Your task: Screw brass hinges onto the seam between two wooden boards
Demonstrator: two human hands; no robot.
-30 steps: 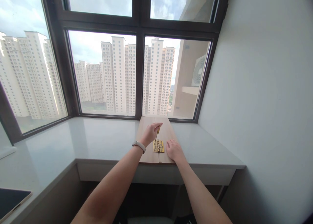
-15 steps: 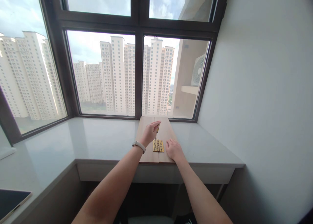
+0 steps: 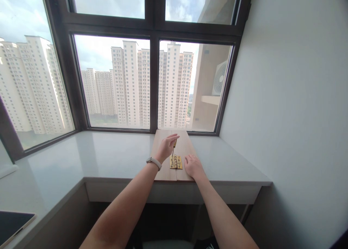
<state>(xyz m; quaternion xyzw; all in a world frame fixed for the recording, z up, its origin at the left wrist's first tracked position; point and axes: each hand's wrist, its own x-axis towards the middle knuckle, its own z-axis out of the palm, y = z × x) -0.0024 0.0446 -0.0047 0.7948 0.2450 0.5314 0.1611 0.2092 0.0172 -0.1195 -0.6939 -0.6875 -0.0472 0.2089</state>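
- White countertop [image 3: 108, 156]: ran beneath the window, wall to wall.
- Dark-framed window [image 3: 153, 82]: stood along the countertop's far edge.
- Dark tablet [image 3: 12, 221]: lay flat at the countertop's near left corner.
- Outdoor fan unit [image 3: 219, 78]: sat beyond the right pane.

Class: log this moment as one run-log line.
left hand: holds screwdriver on hinge | right hand: flat on board beside hinge

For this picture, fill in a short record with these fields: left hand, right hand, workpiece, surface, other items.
left hand: left hand grips a small screwdriver, tip down on the brass hinge
right hand: right hand rests flat on the wooden boards, beside the hinge
workpiece: hinge lies across the seam of the two boards
surface: white counter below the window
other items: wristband; dark tablet at lower left
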